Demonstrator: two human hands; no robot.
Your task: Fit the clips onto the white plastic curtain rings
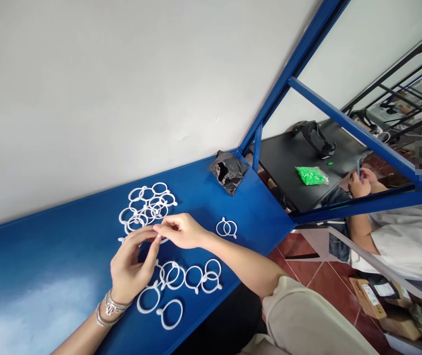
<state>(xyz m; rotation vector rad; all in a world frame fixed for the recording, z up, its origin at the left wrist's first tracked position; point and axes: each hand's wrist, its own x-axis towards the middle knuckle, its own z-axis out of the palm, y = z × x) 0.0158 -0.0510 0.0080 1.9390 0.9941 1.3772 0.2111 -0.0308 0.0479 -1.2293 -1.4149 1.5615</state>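
In the head view, slim white rings with rounded tabs are lying around the centre, where the left hand and right hand are pinching narrowly (on what, I cannot tell). Right of centre, a black bag is gaping, contents hidden; farther right, a clear bag is holding green pieces.

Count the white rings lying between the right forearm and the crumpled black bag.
2: the left ring and the right ring, overlapping each other on the blue table. None there seems hidden.
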